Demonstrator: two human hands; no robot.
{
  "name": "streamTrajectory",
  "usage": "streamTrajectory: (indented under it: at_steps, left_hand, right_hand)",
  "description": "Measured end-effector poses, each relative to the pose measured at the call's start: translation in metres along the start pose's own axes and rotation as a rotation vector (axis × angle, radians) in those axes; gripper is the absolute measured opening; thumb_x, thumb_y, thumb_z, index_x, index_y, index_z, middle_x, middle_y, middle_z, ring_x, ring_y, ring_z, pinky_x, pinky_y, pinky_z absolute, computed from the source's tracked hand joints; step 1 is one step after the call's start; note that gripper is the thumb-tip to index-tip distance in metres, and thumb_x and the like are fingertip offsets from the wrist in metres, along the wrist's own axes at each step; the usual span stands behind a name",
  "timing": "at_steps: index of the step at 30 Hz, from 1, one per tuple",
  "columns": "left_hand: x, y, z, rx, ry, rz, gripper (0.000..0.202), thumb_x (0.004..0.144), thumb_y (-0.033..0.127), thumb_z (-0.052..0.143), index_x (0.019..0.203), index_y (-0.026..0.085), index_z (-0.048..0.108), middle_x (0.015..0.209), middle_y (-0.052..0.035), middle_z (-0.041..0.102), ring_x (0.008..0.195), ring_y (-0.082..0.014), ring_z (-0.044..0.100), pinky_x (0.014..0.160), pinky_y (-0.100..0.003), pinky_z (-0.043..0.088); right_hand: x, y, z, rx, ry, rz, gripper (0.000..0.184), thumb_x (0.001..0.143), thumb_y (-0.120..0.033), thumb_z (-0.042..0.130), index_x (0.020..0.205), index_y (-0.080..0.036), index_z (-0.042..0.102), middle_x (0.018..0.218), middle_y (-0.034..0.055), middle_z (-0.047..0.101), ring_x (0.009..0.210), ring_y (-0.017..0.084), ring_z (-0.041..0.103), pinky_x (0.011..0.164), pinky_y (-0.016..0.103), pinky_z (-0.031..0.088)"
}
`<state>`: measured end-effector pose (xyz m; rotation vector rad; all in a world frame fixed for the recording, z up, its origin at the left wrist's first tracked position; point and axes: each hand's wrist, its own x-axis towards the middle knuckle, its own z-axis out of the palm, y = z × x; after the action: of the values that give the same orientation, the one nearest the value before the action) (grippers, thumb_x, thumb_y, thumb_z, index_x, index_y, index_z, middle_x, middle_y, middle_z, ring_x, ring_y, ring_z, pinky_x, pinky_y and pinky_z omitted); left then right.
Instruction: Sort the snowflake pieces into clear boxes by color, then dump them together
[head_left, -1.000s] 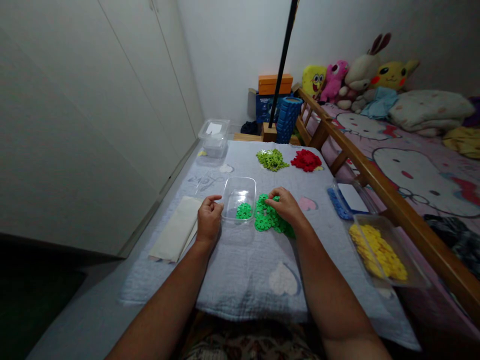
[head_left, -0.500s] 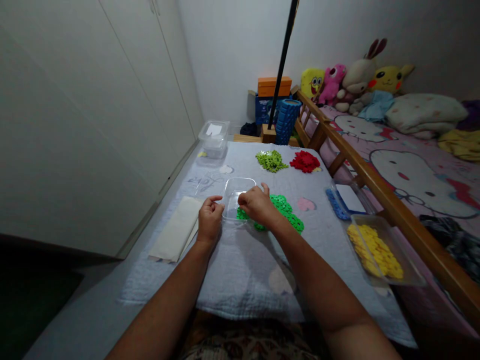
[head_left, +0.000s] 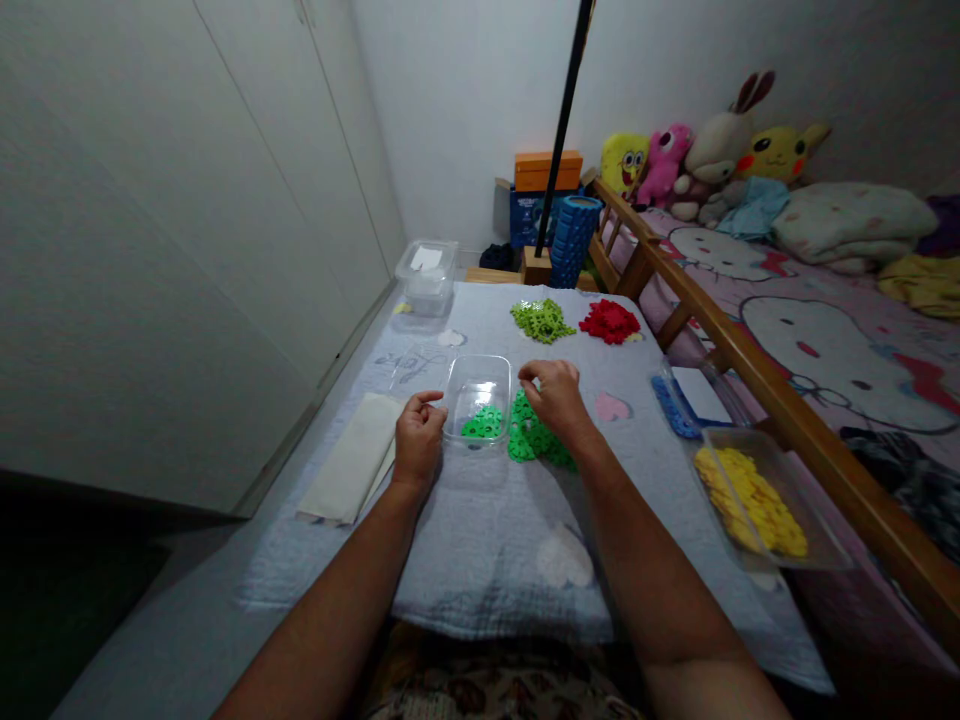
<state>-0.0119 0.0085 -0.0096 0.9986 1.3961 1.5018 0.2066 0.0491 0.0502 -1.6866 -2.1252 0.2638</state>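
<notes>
Pieces of green plastic [head_left: 536, 442] lie in a loose pile on the quilt-covered surface [head_left: 480, 570], touching the right wall of the clear tray [head_left: 480, 362]. A smaller heap of the same green [head_left: 484, 425] sits inside the tray at its near end. Half a second ago your right hand [head_left: 556, 398] was over the tray's near right corner. It has now swung back to the right and hovers over the far edge of the loose pile. The heap in the tray looks a little wider than it did a second ago, so I judge one handful has gone in, though the larger share is still on the quilt. The right grip has its fingers curled and thumb drawn to forefinger, but I cannot tell whether a piece sits between them. Your left hand [head_left: 418, 440] has not shifted, and its grip pinches the tray's near left rim. A cream folded sheet [head_left: 352, 465] lies just left of it. Farther out are lime [head_left: 541, 320] and red [head_left: 609, 320] piles, with blue pieces [head_left: 670, 408] and a tray of yellow ones [head_left: 750, 500] along the wooden bed rail [head_left: 757, 385].
</notes>
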Motion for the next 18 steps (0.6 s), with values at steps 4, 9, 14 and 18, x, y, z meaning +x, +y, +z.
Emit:
streamTrajectory:
  at_steps: [4,9,14,18]
  left_hand:
    - [0.001,-0.003,0.000,-0.009,-0.004,0.004,0.030,0.073,0.031,0.071,0.100,0.019,0.065,0.058,0.0095,0.038,0.049,-0.0090,0.033,0.049,-0.022,0.026]
    - [0.002,-0.005,-0.001,-0.001,-0.005,0.019,0.029,0.074,0.031,0.070,0.100,0.018,0.065,0.058,0.0093,0.038,0.050,-0.0093,0.033,0.049,-0.022,0.026]
    - [0.002,-0.004,-0.002,0.015,-0.010,0.020,0.031,0.075,0.032,0.070,0.102,0.018,0.065,0.059,0.0093,0.038,0.050,-0.0093,0.034,0.050,-0.022,0.027]
    - [0.002,-0.004,-0.001,0.003,-0.004,0.019,0.031,0.074,0.032,0.070,0.102,0.018,0.065,0.060,0.0094,0.037,0.050,-0.0091,0.033,0.050,-0.023,0.026]
  right_hand:
    - [-0.005,0.030,0.002,-0.116,-0.048,0.137,0.023,0.093,-0.024,0.060,0.107,-0.024,0.078,0.118,0.0102,0.073,0.116,0.030,0.057,0.104,0.045,0.035]
    - [-0.013,0.029,0.022,-0.191,-0.104,0.065,0.030,0.091,-0.033,0.067,0.118,-0.024,0.077,0.129,0.0125,0.067,0.123,0.034,0.050,0.109,0.051,0.030]
    - [-0.013,0.023,0.031,-0.221,-0.110,0.035,0.026,0.090,-0.031,0.068,0.114,-0.024,0.077,0.128,0.0130,0.067,0.124,0.033,0.049,0.112,0.054,0.026]
    - [-0.011,0.028,0.030,-0.163,-0.085,0.096,0.024,0.091,-0.029,0.066,0.111,-0.024,0.079,0.121,0.0124,0.070,0.120,0.031,0.054,0.107,0.049,0.033]
